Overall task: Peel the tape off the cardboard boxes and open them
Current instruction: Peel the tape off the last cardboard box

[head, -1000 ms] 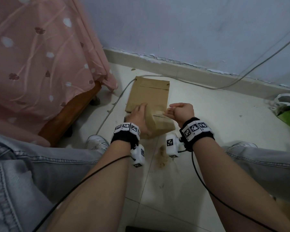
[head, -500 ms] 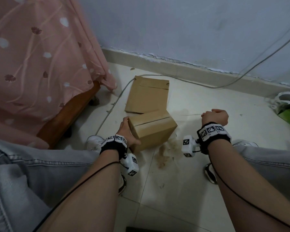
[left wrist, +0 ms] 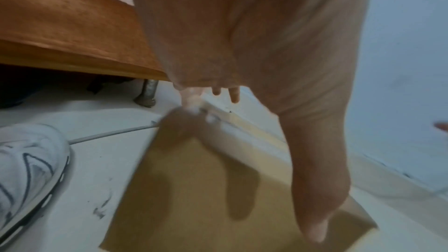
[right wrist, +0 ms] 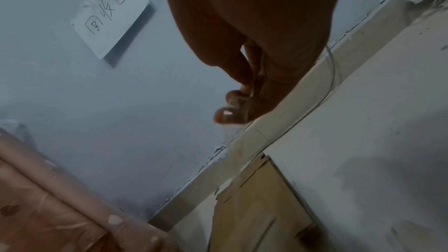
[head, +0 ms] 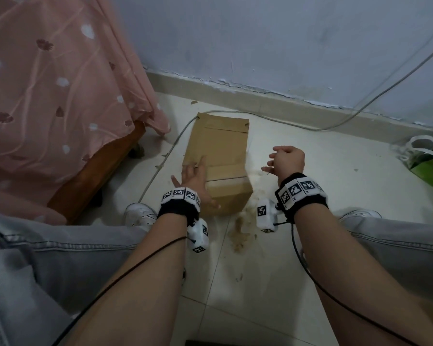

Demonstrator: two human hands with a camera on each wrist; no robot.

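My left hand lies flat, steadying the near box, right hand loose and empty beside it — next, I'd pry the flaps gently.

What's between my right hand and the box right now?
Nothing visible. The right hand hangs above bare floor just right of the box, with only open air between them. The left hand is on the box's far side.

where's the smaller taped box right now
In the head view the small cardboard box sits on the floor tiles between the two wrists, its far end against the flattened cardboard, with the left hand at its left side.
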